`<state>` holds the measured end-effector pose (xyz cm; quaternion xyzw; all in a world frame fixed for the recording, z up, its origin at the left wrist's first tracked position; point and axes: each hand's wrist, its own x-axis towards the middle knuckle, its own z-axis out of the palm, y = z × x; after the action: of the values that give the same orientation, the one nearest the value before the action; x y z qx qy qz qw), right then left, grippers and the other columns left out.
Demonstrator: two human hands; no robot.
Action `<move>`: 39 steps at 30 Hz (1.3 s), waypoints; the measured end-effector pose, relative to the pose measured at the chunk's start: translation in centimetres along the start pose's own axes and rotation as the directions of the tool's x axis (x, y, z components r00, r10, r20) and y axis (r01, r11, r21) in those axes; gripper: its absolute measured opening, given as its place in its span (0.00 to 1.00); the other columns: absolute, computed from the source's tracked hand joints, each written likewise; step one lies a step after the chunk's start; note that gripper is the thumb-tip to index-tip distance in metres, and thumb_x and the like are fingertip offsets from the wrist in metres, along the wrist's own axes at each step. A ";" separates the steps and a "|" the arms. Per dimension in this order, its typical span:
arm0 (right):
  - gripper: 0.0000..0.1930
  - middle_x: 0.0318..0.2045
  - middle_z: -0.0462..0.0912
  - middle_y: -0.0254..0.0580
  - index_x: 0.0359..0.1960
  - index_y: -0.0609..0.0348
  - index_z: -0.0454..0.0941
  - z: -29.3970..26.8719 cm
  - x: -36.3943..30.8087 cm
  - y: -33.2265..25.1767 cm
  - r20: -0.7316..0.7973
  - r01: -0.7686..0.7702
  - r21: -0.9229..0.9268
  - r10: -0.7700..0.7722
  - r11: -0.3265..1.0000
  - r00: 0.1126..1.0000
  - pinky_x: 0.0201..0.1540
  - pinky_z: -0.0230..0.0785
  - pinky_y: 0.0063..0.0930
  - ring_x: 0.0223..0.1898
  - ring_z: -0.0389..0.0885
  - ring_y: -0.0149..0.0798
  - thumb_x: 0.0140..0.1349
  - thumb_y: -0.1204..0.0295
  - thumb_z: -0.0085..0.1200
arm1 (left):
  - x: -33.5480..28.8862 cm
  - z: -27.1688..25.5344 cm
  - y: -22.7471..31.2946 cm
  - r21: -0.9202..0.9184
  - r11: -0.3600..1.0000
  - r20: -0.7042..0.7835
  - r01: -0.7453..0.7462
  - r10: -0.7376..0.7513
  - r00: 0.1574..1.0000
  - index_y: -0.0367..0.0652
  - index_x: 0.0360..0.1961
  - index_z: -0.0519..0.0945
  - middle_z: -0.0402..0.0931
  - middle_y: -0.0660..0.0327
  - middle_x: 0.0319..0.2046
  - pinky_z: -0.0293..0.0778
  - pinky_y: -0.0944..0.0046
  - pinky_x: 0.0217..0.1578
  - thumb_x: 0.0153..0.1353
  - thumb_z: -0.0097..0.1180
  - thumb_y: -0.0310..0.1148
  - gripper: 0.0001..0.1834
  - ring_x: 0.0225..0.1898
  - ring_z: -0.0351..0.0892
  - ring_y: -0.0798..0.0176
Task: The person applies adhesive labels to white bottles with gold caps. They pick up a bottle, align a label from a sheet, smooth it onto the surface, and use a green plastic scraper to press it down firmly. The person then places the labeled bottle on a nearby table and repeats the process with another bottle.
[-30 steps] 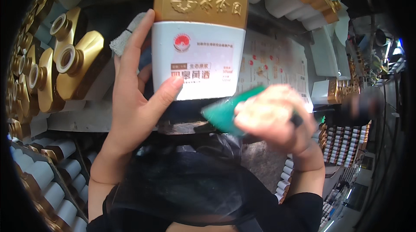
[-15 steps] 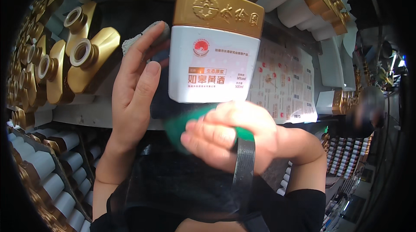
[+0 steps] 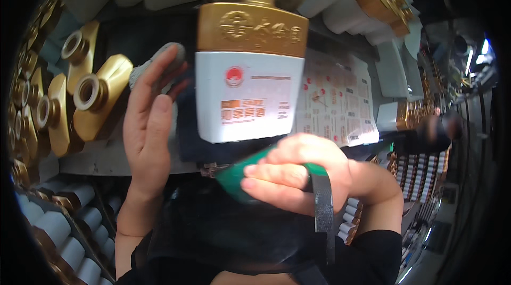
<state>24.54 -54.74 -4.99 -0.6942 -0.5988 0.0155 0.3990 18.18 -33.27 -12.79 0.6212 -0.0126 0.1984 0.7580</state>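
Observation:
A flat white bottle with a gold shoulder and neck (image 3: 250, 98) lies face up before me, a printed label on its white front. My left hand (image 3: 151, 120) is open at its left side, thumb and fingers raised, with a narrow gap to the bottle. Behind those fingertips sits a grey cloth-like pad (image 3: 141, 73). Below the bottle's base, my right hand (image 3: 303, 176) is closed around a flat green scraper (image 3: 234, 181), partly hidden by the fingers. A black strip (image 3: 323, 202) shows at the scraper's right end.
Several gold-necked bottles (image 3: 90, 93) stand at the left. A sheet of printed labels (image 3: 340, 98) lies right of the bottle. More white-and-gold bottles (image 3: 372, 5) lie at the upper right, with rows of them (image 3: 69, 231) at lower left. Another person (image 3: 434, 133) is at the far right, blurred.
The bottle and my left hand appear lower and further left, as does the whole surroundings. My right hand with the green scraper has shifted rightward and slightly down relative to the bottle.

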 end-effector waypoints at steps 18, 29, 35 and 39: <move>0.10 0.26 0.79 0.34 0.36 0.57 0.82 1.6 -2.9 1.8 -0.444 0.050 -0.392 -0.237 0.919 0.864 0.26 0.71 0.25 0.26 0.78 0.33 0.51 0.77 0.63 | 0.9 2.7 2.3 0.536 0.796 0.143 -0.281 0.243 0.959 0.27 0.69 0.54 0.55 0.42 0.69 0.47 0.50 0.70 0.72 0.37 0.49 0.36 0.72 0.52 0.49; 0.12 0.35 0.82 0.37 0.46 0.58 0.79 -8.3 -19.0 6.4 -0.179 -0.794 0.424 0.900 0.436 0.398 0.44 0.73 0.26 0.41 0.81 0.31 0.64 0.71 0.50 | -2.3 5.8 5.0 0.602 0.206 0.799 -0.772 -0.143 0.585 0.64 0.52 0.82 0.80 0.63 0.38 0.23 0.21 0.63 0.59 0.58 0.50 0.19 0.58 0.75 0.50; 0.09 0.31 0.83 0.41 0.40 0.57 0.81 -5.2 -11.8 14.7 -0.084 -0.322 -0.705 0.376 0.632 0.923 0.31 0.75 0.31 0.35 0.82 0.39 0.59 0.70 0.57 | -1.4 6.2 4.5 0.772 0.482 0.279 -0.416 0.331 0.901 0.45 0.46 0.79 0.77 0.42 0.48 0.57 0.36 0.64 0.61 0.53 0.19 0.14 0.55 0.74 0.43; 0.10 0.36 0.84 0.45 0.41 0.56 0.81 -4.5 -9.9 20.5 0.042 -0.211 -0.840 0.448 0.500 0.893 0.37 0.77 0.35 0.39 0.82 0.45 0.61 0.69 0.53 | -1.4 5.6 4.7 0.848 0.393 0.215 -0.356 0.358 0.909 0.40 0.45 0.78 0.79 0.43 0.44 0.55 0.36 0.66 0.63 0.46 0.16 0.13 0.54 0.75 0.43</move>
<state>40.81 -64.71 -18.21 -0.8919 -0.4377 -0.0972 -0.0584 16.68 -38.28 -7.49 0.9004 -0.0417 0.3346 0.2750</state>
